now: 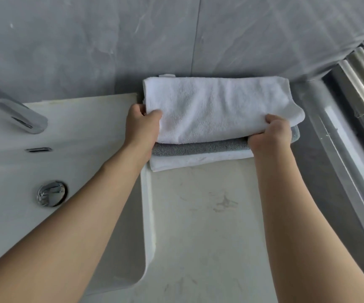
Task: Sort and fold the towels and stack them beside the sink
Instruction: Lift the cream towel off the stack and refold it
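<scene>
Both hands are on the top white towel [216, 106] now, the left hand [141, 125] pinching its near-left corner with thumb over and fingers tucked under, the right hand [270, 134] curled round the near-right edge. The thing to do here, I'd say, is lower it flat, square its edges to the stack and let go together so nothing drags. It's a soft, thick, folded towel sitting on a grey towel [200, 147] and another white towel [198, 160], just right of the sink [67, 136], against the wall.
</scene>
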`<state>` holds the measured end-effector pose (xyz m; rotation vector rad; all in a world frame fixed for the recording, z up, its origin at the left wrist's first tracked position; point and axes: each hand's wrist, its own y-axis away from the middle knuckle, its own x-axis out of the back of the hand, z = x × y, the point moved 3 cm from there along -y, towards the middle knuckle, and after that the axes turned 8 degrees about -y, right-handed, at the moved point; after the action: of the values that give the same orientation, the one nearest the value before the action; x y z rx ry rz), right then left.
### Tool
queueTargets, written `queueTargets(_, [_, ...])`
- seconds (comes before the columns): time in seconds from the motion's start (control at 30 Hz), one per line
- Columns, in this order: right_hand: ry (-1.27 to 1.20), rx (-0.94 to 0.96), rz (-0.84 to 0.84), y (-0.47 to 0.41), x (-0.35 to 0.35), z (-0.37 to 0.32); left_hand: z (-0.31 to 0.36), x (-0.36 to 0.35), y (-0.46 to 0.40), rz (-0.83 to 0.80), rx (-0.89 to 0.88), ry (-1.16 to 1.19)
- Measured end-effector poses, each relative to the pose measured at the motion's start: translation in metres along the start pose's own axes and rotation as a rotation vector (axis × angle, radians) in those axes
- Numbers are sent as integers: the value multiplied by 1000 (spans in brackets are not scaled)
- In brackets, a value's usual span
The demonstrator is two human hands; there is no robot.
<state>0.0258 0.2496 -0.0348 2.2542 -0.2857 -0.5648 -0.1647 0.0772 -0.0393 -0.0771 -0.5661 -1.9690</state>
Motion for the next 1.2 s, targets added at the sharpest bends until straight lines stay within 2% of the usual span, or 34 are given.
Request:
queueTargets(0.1, [3,216,-7,0,2,-2,5,-2,4,58,-96,28])
queueTargets(0.23, [-12,507,36,2,8,-7,7,-7,15,36,-130,35])
queueTargets(0.33, [94,573,114,3,13,-8,3,-6,15,48,-111,24])
queueTargets(0.43, [420,481,317,-12,18,-8,-2,-5,15,47,-99,-193])
queueTargets(0.47, [462,412,326,-16,19,-2,-1,-4,15,67,-127,-281])
queueTargets(0.53, [406,306,244,-16,19,14,4,-8,17,124,-270,-434])
queueTargets(0.6, [359,311,151,-14,18,32,2,-15,15,213,-459,-630])
queueTargets(0.67, [348,338,110,-11,19,44,-7,-20,7,230,-531,-839])
queueTargets(0.7, [350,357,97,-11,18,49,-12,-21,2,178,-516,-853])
queueTargets(0.8, [372,397,20,-7,20,58,-18,-17,-2,9,-492,-623])
queueTargets(1.07, [485,465,-96,46,50,95,-37,24,47,-30,-461,-607])
queueTargets(1.2, [600,611,-241,96,62,122,-53,63,73,-42,-462,-635])
